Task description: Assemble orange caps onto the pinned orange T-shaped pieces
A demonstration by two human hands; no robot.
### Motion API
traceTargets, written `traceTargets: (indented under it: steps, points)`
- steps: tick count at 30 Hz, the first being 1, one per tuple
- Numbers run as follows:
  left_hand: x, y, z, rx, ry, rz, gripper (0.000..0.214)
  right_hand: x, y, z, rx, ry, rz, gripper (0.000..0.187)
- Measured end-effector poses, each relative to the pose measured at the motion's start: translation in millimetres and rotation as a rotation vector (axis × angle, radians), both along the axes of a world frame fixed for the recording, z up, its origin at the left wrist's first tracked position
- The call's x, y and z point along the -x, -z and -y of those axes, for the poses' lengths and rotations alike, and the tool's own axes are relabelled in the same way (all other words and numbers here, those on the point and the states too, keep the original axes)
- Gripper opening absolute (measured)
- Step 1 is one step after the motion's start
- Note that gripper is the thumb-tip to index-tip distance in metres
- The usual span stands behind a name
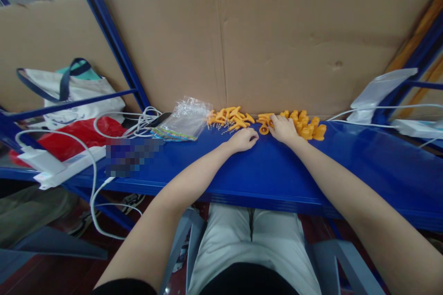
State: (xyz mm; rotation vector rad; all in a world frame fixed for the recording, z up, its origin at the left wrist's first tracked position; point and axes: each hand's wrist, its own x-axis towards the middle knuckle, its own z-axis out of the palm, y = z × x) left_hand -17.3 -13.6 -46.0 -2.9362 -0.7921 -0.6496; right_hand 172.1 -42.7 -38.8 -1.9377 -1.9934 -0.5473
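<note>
My left hand (244,140) rests on the blue shelf with its fingers curled in, and nothing shows in it. Just behind it lies a heap of corkscrews (237,122) with orange T-shaped handles and silver spirals. My right hand (284,130) reaches over the orange pieces, its fingers bent down on an orange sleeve (272,123) whose round end faces me. Another orange sleeve (264,129) lies between the two hands, with more orange parts (265,117) behind it. To the right of my right hand, several orange sleeves (306,125) stand grouped together.
Clear plastic bags (188,122) lie left of the corkscrews. Farther left are white cables (147,117), a power strip (74,163), a red bag (83,133) and a tote bag (76,94). Cardboard (277,41) walls off the back of the blue shelf (263,175). A white pouch (379,94) leans at right.
</note>
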Motion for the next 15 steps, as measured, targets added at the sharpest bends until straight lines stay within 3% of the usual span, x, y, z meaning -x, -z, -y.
traceTargets:
  steps: [10, 15]
  points:
    - [1, 2.0, -2, 0.016, 0.005, -0.002, 0.024, -9, -3.3, -4, -0.016, -0.129, -0.007, 0.024]
    - [0, 8.9, -6, 0.080, 0.010, -0.023, 0.039, -13, -5.6, -3, -0.017, -0.196, -0.010, 0.022]
